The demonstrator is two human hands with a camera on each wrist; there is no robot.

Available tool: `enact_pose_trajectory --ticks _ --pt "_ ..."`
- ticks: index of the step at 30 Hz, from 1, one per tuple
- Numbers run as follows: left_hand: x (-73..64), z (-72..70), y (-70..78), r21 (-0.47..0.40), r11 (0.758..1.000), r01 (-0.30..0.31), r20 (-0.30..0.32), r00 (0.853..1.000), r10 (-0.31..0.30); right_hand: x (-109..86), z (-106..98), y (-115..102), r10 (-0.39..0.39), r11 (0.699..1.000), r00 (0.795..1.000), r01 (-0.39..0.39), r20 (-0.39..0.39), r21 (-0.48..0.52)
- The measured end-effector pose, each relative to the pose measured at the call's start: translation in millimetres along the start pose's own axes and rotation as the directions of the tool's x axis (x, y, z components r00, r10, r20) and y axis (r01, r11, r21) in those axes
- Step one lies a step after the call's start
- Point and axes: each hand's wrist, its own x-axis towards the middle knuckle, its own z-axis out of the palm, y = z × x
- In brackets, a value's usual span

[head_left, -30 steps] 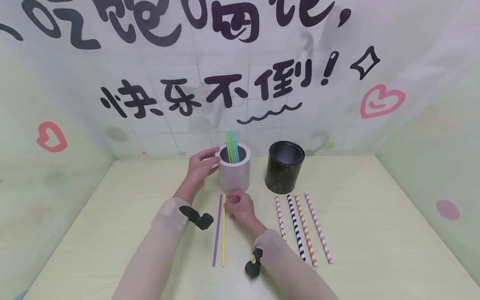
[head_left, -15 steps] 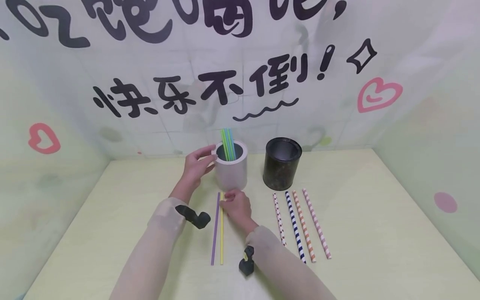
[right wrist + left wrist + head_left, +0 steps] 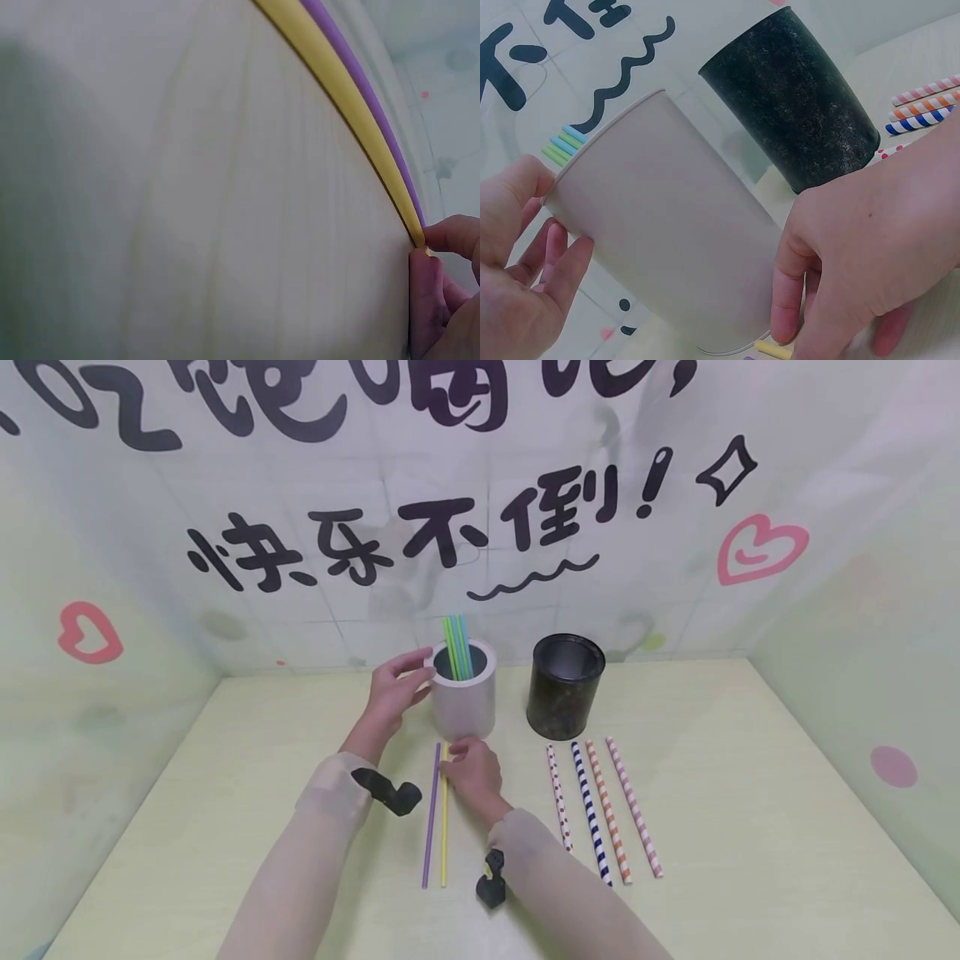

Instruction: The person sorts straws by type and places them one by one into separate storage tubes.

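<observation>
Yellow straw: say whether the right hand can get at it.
Most likely yes: the right hand is at the far end of the yellow straw; the purple straw lies alongside, not across.

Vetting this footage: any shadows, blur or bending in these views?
Head: soft shadow beside the left sleeve. Left wrist: white cup fairly sharp, colours dull. Right wrist: yellow straw looks bowed, though straight in head view; table darkened at left.

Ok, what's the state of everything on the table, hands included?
Green and blue straws: standing, slightly tilted, in the white cup
White cup: upright, open on top
Black cup: upright, nothing sticking out
Purple straw: lying on the table
Yellow straw: lying beside the purple one
Four patterned straws: lying side by side
Left hand: touching the white cup
Right hand: pinching the yellow straw's end
</observation>
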Motion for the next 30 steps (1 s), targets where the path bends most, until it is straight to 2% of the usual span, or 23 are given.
enact_pose_trajectory --ticks 8,17,26,30 --pt "-0.2 2.3 2.0 -0.008 1.0 -0.003 0.0 1.0 0.003 0.2 -3.4 -1.1 -0.037 0.999 0.999 0.037 0.002 -0.003" --pt "-3.5 2.9 2.0 -0.007 1.0 0.005 -0.012 1.0 -0.005 0.9 -6.8 -2.9 -0.044 0.998 0.998 0.042 0.053 0.042" --pt "-3.3 1.7 0.8 0.005 1.0 0.016 -0.009 1.0 -0.015 4.1 -3.6 -4.0 -0.057 0.996 0.996 0.061 0.061 -0.065" --pt "-2.1 3.0 2.0 0.009 1.0 0.007 -0.002 1.0 -0.007 5.8 -5.3 -6.8 -0.052 0.996 0.998 0.055 0.045 -0.068"
